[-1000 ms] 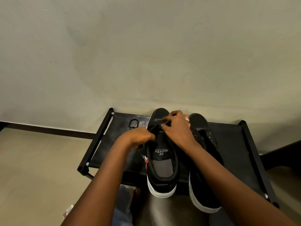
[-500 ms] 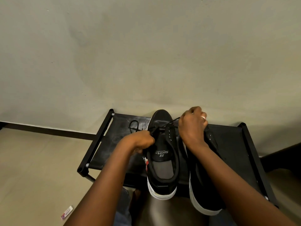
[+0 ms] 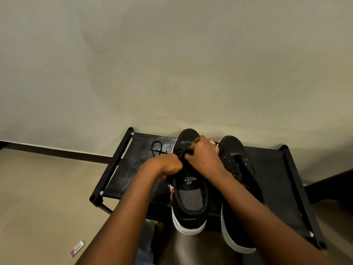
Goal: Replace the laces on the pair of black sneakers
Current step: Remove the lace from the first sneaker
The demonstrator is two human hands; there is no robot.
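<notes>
My left hand (image 3: 168,165) and right hand (image 3: 205,157) meet at frame centre, both curled, pinching the thin black lace (image 3: 181,152) over the left sneaker (image 3: 189,197). It runs lengthwise up the frame, toe toward the wall (image 3: 172,64); the right sneaker (image 3: 236,188) lies parallel beside it. Matte black uppers, white soles, on a black fabric rack (image 3: 271,169).

Place: it looks like a room in a home.
Wall: a plain beige wall (image 3: 172,64) beyond the hands, with a dark skirting strip (image 3: 57,152).
Floor: pale tiles (image 3: 38,197).
Furniture: a low black shoe rack (image 3: 122,180) under the hands, against the wall.
</notes>
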